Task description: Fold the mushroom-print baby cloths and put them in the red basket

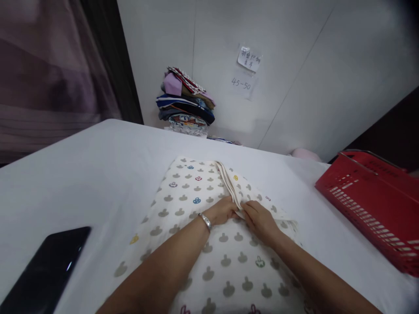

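A cream cloth (186, 192) printed with small grey and coloured mushroom shapes lies spread on the white table (81, 165) in front of me. A folded edge of it runs up the middle as a narrow band (227, 181). My left hand (224, 210), with a silver bracelet at the wrist, pinches that band at its near end. My right hand (260, 218) grips the same fold from the other side, fingers curled onto the fabric. The two hands touch each other over the cloth.
A dark phone (46, 270) lies at the table's near left. A red plastic basket (373, 205) stands at the right edge. A pile of folded clothes (186, 102) sits against the white wall, under a paper note (249, 59).
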`<state>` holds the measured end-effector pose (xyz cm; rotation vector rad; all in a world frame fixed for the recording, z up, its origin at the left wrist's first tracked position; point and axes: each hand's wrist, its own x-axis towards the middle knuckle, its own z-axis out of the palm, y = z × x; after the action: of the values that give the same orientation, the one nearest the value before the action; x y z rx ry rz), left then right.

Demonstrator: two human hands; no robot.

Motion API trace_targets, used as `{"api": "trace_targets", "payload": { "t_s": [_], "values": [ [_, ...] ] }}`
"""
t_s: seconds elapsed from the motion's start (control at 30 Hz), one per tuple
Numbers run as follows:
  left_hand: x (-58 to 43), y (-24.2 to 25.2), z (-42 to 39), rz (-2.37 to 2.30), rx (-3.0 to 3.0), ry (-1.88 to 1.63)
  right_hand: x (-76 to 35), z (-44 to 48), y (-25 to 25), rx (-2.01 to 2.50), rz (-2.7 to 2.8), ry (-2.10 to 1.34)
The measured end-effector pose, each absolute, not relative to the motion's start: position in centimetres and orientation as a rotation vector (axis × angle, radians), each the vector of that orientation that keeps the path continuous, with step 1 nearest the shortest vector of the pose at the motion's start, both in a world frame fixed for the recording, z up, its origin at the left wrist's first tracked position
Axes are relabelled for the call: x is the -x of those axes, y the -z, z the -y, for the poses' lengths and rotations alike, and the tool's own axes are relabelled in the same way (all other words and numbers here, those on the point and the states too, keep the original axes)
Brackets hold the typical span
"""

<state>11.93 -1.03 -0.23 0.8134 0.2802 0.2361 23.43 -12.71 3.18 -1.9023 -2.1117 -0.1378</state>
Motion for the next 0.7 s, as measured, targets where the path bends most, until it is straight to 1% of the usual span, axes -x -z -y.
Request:
{"api": "trace_targets", "payload": {
  "t_s": [0.13,0.43,0.57,0.7],
  "values": [
    [-11.7,-0.1,1.0,-0.268,-0.811,-0.211,-23.4,12.9,-2.8,1.837,2.136,0.237],
    [-11.2,-0.4,0.9,-0.167,-0.819,-0.196,-23.4,13.1,-2.2,1.811,2.123,0.223],
    [-10.8,-0.5,0.9,-0.117,-0.829,-0.189,-24.2,13.0,-2.6,1.839,2.036,0.006],
    [-10.7,-0.6,0.7,-0.180,-0.781,-0.142,-27.4,11.7,-5.1,1.901,1.763,-0.228]
  ]
}}
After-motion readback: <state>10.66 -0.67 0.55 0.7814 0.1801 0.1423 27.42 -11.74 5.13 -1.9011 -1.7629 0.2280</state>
